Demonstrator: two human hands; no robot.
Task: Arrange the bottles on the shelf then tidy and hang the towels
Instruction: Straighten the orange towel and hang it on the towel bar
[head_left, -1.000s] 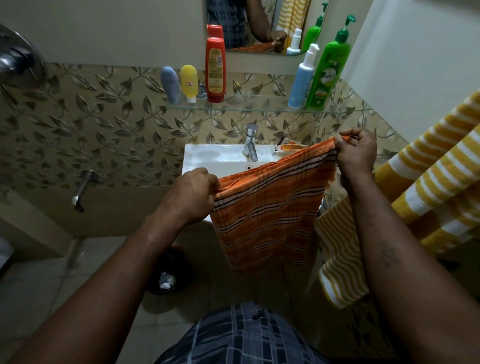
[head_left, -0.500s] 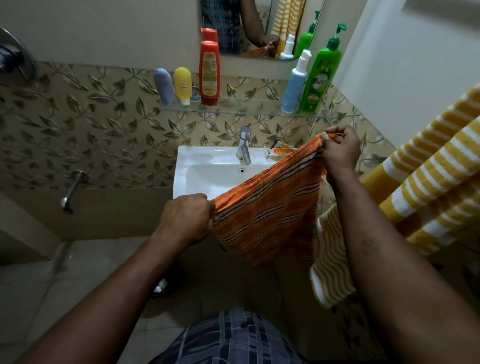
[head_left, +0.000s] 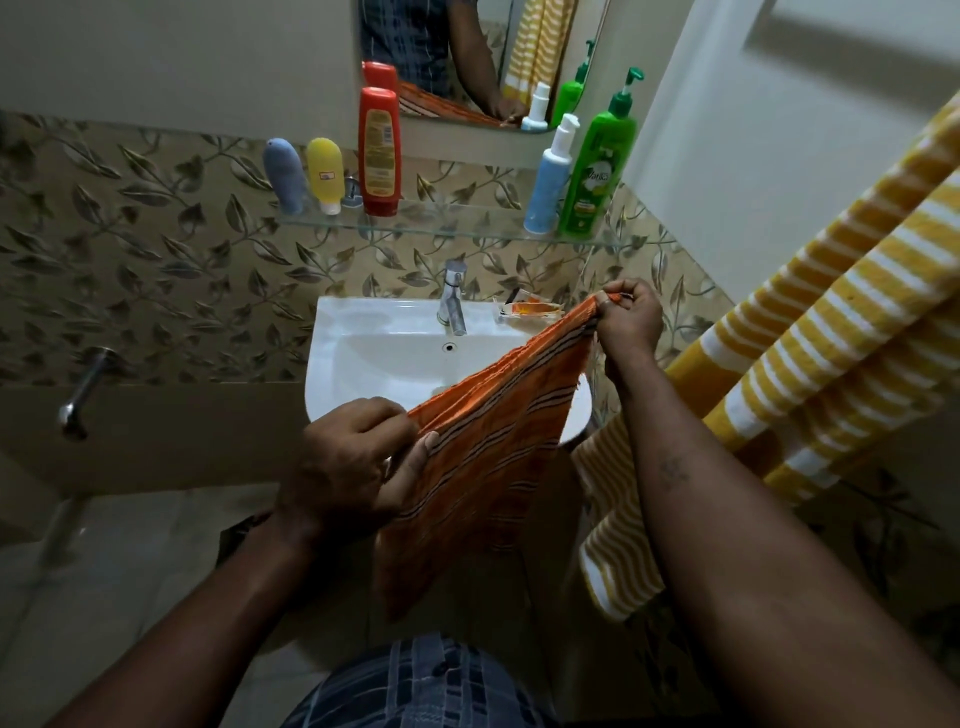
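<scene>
Orange striped towel (head_left: 493, 457) held spread in the air in front of the white washbasin (head_left: 374, 353); top edge stretched on a slant between both hands, the rest hanging down towards the floor; left grip (head_left: 348, 462) low and near, fingers curled round the bunched near corner, thumb laid flat along the cloth; right grip (head_left: 628, 322) higher and farther out, pinching the far corner between thumb and fingertips, just beside the basin's right rim; cloth taut along the top, loosely folded below. Yellow-and-white striped towel (head_left: 831, 332) draped along the right wall, support not visible; lower striped part drooping behind the right forearm, one piece or two cannot be told. Glass shelf (head_left: 457, 221) on the leaf-patterned tiles (head_left: 156, 260) above the chrome tap (head_left: 454, 299); on its left end a blue-grey tube (head_left: 284, 176) and a yellow tube (head_left: 324, 174) side by side, both standing cap down; red bottle (head_left: 380, 150) upright just right of them; bare stretch of glass, then a light blue pump bottle (head_left: 548, 176) and a tall green pump bottle (head_left: 597, 166) close together at the right end, both upright. Mirror (head_left: 467, 52) above the shelf, showing the bottles and the towels in reflection. Small orange packet (head_left: 530, 309) on the basin ledge right of the tap, partly hidden by the towel edge. Metal wall spout (head_left: 83, 389) low on the left, well apart from the basin. Checked garment (head_left: 415, 686) at the bottom edge.
</scene>
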